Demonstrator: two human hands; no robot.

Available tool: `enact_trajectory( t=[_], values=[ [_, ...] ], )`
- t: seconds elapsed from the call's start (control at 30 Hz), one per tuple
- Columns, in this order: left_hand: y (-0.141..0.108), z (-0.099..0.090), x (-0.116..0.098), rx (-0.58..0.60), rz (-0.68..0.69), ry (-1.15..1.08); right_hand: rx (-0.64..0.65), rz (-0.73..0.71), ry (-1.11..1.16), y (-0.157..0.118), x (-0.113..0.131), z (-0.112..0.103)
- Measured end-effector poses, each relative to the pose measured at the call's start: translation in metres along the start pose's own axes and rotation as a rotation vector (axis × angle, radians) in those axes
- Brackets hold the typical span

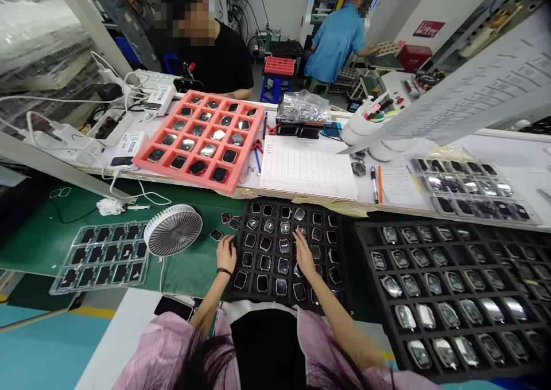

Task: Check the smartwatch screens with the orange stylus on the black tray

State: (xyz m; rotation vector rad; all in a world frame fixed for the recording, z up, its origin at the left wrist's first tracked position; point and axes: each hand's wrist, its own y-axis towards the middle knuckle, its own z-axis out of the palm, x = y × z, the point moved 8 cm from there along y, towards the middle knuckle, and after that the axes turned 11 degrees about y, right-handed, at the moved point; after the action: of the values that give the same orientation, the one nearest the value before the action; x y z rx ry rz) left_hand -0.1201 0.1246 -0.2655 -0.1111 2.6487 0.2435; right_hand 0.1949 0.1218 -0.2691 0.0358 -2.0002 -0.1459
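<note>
In the head view, a black foam tray (275, 257) of square watch cases lies in front of me on the green bench. My right hand (305, 257) reaches over it, fingers stretched out, fingertips at a watch case (301, 230) in the second row. Whether they press on it or only rest there I cannot tell. To its left in that row, a watch case (285, 227) shows a lit dial, as do others beside it. My left hand (226, 254) rests at the tray's left edge, fingers loosely extended, just below a few loose watch cases (216, 234).
A white fan (173, 230) and a clear tray (103, 256) stand left. Another black tray (451, 298) of watch cases lies right. On the raised shelf are a pink tray (202, 132), a paper form (307, 166) and pens (374, 184). A co-worker (215, 63) sits opposite.
</note>
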Motion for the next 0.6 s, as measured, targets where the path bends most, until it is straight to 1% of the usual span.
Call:
enact_trajectory(
  t=[0.1,0.2,0.27,0.3,0.37,0.4,0.43,0.47,0.53,0.57,0.6],
  values=[
    [-0.006,-0.007,0.027,-0.039,-0.086,0.036,0.085,-0.002,-0.087,-0.002,-0.001,0.008],
    [-0.010,-0.011,0.041,-0.049,-0.117,0.056,0.104,0.012,-0.168,-0.003,-0.002,0.011],
    [-0.011,-0.014,0.040,-0.040,-0.095,0.052,0.105,0.021,-0.207,-0.003,0.003,0.010],
    [-0.012,-0.016,0.035,-0.032,-0.072,0.045,0.105,0.024,-0.222,-0.003,0.007,0.008],
    [-0.014,-0.017,0.018,-0.003,0.008,0.017,0.077,0.002,-0.254,0.001,0.025,-0.004],
    [-0.016,-0.016,0.004,0.025,0.080,0.006,0.041,-0.023,-0.274,0.004,0.038,-0.015],
    [-0.019,-0.013,-0.013,0.067,0.182,0.003,-0.029,-0.077,-0.303,0.010,0.054,-0.030],
    [-0.024,-0.007,-0.032,0.120,0.308,0.016,-0.130,-0.136,-0.337,0.016,0.071,-0.051],
    [-0.037,0.009,-0.065,0.221,0.516,0.057,-0.413,-0.193,-0.416,0.031,0.100,-0.105],
    [-0.041,0.019,-0.076,0.258,0.571,0.078,-0.554,-0.191,-0.454,0.039,0.109,-0.134],
    [-0.043,0.027,-0.084,0.280,0.585,0.089,-0.658,-0.174,-0.491,0.049,0.115,-0.161]
  ],
)
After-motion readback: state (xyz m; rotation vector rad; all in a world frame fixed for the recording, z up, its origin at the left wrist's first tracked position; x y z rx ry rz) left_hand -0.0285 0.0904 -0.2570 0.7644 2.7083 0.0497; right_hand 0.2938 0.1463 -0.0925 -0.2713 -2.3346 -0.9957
